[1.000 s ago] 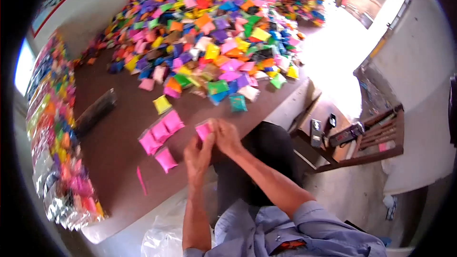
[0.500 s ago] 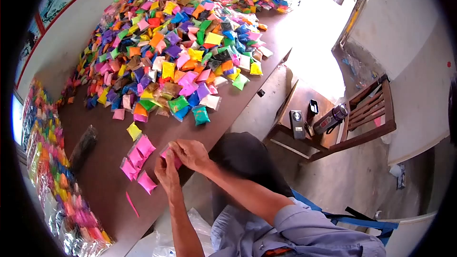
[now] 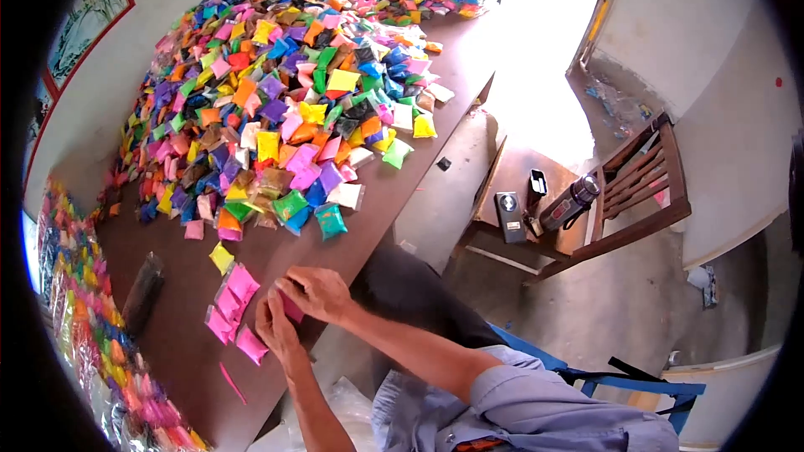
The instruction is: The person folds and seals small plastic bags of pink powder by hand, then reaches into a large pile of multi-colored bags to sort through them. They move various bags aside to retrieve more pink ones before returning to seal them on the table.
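My left hand and my right hand meet above the near edge of the brown table. Between them is a small pink packet, pinched by the fingers of both and partly hidden. Just left of my hands lie several pink packets in clear bags. One more pink packet rests below my left hand. A yellow packet lies above the group, and a thin pink strip is nearer the table's front.
A large heap of colourful packets covers the far table. A dark wrapped bundle and bags of packets are at the left. On the right, a wooden chair stands by a stool holding a flask and a dark device.
The camera view has shifted, moving the whole scene a little left. My hands stay together on the pink packet; the loose packets keep their places on the table.
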Demonstrator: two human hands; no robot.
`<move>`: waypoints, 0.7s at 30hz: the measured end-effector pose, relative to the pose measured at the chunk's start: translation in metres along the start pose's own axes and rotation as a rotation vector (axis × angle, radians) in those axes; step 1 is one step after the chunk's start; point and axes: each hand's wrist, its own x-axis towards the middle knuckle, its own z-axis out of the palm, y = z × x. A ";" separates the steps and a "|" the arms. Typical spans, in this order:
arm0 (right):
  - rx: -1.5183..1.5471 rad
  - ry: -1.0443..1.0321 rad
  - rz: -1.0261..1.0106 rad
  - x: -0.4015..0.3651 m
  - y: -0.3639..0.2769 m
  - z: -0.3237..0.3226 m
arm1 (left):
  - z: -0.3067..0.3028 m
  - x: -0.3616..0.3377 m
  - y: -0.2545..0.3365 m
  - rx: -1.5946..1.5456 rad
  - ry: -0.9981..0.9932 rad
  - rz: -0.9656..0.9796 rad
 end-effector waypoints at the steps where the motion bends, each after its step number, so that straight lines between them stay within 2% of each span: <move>1: 0.004 0.004 -0.029 0.000 0.002 0.000 | -0.001 0.000 -0.006 -0.088 -0.004 -0.011; 2: -0.006 0.003 -0.018 0.000 0.006 0.002 | -0.003 -0.001 -0.013 -0.171 -0.008 -0.027; 4: 0.055 0.013 -0.047 -0.002 0.006 0.002 | 0.000 -0.004 -0.015 -0.034 0.042 0.017; 6: 0.051 0.011 -0.043 -0.001 0.007 0.000 | -0.005 -0.005 -0.013 0.090 0.003 -0.023; 8: 0.042 -0.012 -0.003 -0.002 0.011 0.002 | 0.000 -0.011 -0.001 0.006 -0.010 -0.077; 9: 0.057 0.018 0.000 -0.002 0.010 0.003 | 0.001 -0.008 -0.006 0.008 -0.015 -0.004; 10: 0.043 0.020 0.005 -0.003 0.011 0.003 | -0.001 -0.009 -0.008 -0.002 -0.022 -0.012; 14: 0.021 -0.027 0.025 0.000 0.005 0.001 | -0.009 -0.008 -0.017 -0.045 -0.004 -0.080; 17: 0.072 -0.123 0.083 0.002 0.003 -0.003 | -0.001 -0.010 0.002 -0.189 -0.003 -0.186; 21: 0.097 -0.078 0.098 0.000 0.007 -0.002 | -0.004 -0.008 -0.010 -0.130 -0.041 -0.193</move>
